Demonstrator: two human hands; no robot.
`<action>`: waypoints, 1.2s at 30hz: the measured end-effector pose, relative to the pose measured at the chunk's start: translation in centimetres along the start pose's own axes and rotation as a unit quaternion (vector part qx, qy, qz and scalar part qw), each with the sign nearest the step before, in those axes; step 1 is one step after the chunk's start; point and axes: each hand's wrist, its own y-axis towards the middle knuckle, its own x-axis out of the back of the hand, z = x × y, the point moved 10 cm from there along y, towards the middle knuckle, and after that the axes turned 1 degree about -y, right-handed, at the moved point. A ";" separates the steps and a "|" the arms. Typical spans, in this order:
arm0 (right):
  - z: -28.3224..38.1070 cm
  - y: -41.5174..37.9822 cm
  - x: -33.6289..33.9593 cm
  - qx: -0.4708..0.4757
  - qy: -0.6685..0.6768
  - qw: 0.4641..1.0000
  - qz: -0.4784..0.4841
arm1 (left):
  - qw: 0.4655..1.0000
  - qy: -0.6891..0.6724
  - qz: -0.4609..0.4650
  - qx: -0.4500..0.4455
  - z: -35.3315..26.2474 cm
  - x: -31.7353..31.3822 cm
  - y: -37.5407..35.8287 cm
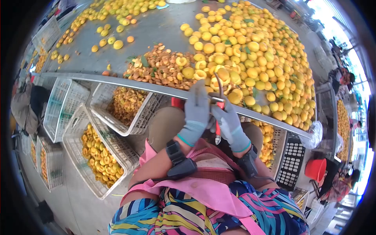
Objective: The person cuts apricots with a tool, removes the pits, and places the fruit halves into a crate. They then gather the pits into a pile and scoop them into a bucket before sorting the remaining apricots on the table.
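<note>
A: What are our hands on?

B: Our right hand (230, 124) grips the red-handled cutters (220, 104), fingers curled around the handles. Blades point up, over the near edge of the metal table (156, 35), against the yellow fruit (258, 62).

A: And our left?

B: Our left hand (197, 105) is just beside the cutters at the table edge. Fingers lie close together, pointing toward the pile. We can't tell if the thumb pinches anything; the back of the hand hides it.

A: Where's the fruit?

B: Big heap on the right half of the table, reaching the near edge in front of our hands. We see a few cut open there. Left of that, a pile of brown-orange pieces (160, 64).

A: Below?

B: Two white crates to our left. The nearer-to-table crate (145, 114) holds more brown-orange bits; the lower crate (121, 148) holds yellow halves (98, 152). Red bucket (315, 169) on our right.
</note>
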 end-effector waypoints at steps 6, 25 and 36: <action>-1.0 0.0 -1.1 -0.034 0.085 0.994 0.054 | 0.876 -0.364 0.075 0.306 4.7 -0.5 -2.4; -0.4 -1.0 6.3 -0.004 0.237 0.971 -0.036 | 0.855 -0.469 0.048 0.217 3.1 3.1 -2.8; 0.5 0.3 22.7 0.133 0.271 0.917 -0.259 | 0.852 -0.413 0.008 0.320 3.6 2.7 -6.6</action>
